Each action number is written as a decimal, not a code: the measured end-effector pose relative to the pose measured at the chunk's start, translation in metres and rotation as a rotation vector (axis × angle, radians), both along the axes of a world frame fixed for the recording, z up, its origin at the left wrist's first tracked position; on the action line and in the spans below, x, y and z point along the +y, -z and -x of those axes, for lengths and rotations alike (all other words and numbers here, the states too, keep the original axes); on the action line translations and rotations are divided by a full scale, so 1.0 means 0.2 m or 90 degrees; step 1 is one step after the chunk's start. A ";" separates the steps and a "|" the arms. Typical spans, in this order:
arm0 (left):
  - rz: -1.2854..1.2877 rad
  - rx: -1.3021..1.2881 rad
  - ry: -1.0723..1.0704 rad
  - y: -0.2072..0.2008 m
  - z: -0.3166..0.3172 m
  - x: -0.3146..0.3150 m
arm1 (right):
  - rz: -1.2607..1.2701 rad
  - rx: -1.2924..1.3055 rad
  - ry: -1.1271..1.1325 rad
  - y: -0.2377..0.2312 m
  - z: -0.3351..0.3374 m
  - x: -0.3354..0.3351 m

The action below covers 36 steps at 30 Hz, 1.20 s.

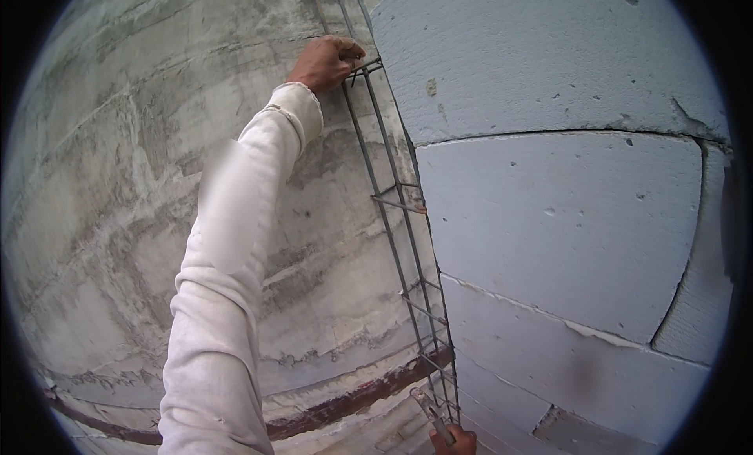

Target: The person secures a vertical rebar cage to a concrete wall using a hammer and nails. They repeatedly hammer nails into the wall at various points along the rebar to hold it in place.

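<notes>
My left hand, at the end of a raised arm in a pale sleeve, is up by the top of a tall steel rebar cage. Its fingers are curled closed on the end of a bent stirrup that crosses the upright bars. Low in the view, my right hand is closed round the handle of a hammer, whose worn metal head points up beside the cage's lower part. The lower edge of the view cuts off most of that hand.
A rough grey concrete wall stands behind the cage and to the left. Large pale blocks form a wall on the right, close against the bars. A reddish-brown band runs across the bottom of the concrete.
</notes>
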<state>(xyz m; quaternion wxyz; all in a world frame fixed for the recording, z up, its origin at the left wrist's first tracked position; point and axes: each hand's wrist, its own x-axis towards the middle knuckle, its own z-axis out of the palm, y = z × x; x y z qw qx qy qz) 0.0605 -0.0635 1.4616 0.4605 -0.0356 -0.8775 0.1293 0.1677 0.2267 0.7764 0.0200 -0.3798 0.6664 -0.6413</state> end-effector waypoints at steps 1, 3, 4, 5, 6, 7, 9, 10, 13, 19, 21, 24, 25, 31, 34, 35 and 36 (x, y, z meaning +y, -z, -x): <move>0.000 0.009 0.021 -0.01 0.00 -0.02 | 0.002 0.028 0.009 0.01 0.00 -0.02; 0.009 0.045 0.061 0.00 0.05 -0.03 | -0.002 0.085 0.048 0.05 0.03 -0.05; 0.018 0.069 0.071 0.01 0.09 -0.01 | 0.000 0.048 0.043 -0.03 0.03 -0.03; 0.032 0.092 0.065 0.01 0.08 0.00 | 0.007 0.009 0.024 -0.21 0.01 -0.01; 0.058 0.082 0.054 0.01 0.05 -0.02 | 0.015 -0.030 -0.003 -0.34 -0.01 -0.01; 0.083 0.076 0.050 0.00 0.03 -0.03 | 0.030 -0.001 -0.006 -0.39 -0.01 -0.03; 0.096 0.059 0.051 -0.02 0.01 -0.03 | 0.058 0.061 -0.005 -0.45 -0.01 -0.06; 0.084 0.045 0.051 -0.02 0.00 -0.03 | 0.058 0.022 -0.002 -0.53 -0.02 -0.08; 0.077 0.049 0.046 -0.02 -0.03 0.00 | 0.066 -0.043 0.014 -0.78 -0.04 -0.12; 0.083 0.059 0.097 -0.01 0.00 -0.10 | 0.189 0.053 0.026 -1.16 0.01 -0.25; 0.111 0.069 0.091 -0.02 0.02 -0.13 | 0.254 0.089 0.049 -1.27 0.04 -0.29; 0.133 0.100 0.061 0.00 0.03 -0.14 | 0.309 0.074 0.077 -1.45 0.05 -0.34; 0.143 0.108 0.067 -0.01 0.05 -0.15 | 0.325 0.103 0.097 -1.51 0.06 -0.34; 0.121 0.116 0.050 0.04 0.04 -0.18 | 0.372 0.163 0.123 -1.79 0.18 -0.43; 0.090 0.124 0.011 0.04 -0.03 -0.17 | 0.372 0.221 0.150 -2.00 0.25 -0.49; 0.080 0.118 0.001 0.04 -0.04 -0.17 | 0.384 0.248 0.168 -2.08 0.28 -0.53; 0.096 0.121 -0.014 0.05 -0.04 -0.16 | 0.382 0.272 0.196 -2.15 0.31 -0.57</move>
